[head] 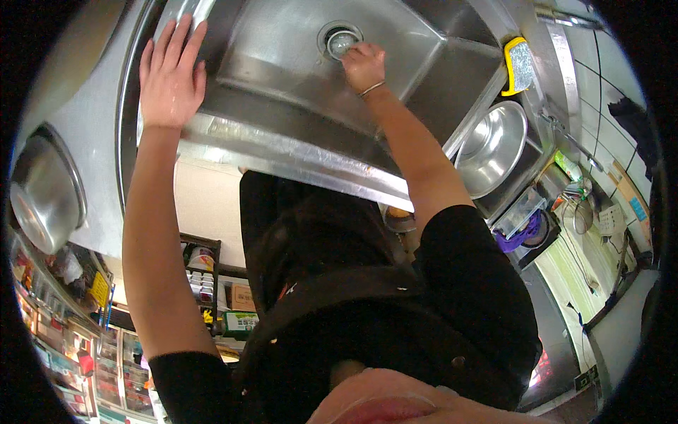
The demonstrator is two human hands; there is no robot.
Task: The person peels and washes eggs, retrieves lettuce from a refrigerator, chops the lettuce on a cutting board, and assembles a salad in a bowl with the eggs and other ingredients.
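My right hand (364, 68) is inside a stainless steel sink (296, 79), its fingers closed on the rim of a small round sink strainer (341, 44). The strainer sits at the drain opening (327, 33), tilted a little, partly over the hole. A thin bracelet circles my right wrist. My left hand (174, 79) lies flat, palm down and fingers spread, on the metal rim at the sink's left side, holding nothing. Its skin looks wet.
A steel basin (492, 148) stands right of the sink, below a yellow-edged scrubbing sponge (518, 66). A metal bowl (47, 188) is at the far left. A clear plastic container (522, 212) lies at the right. The sink's front edge (296, 159) runs before my body.
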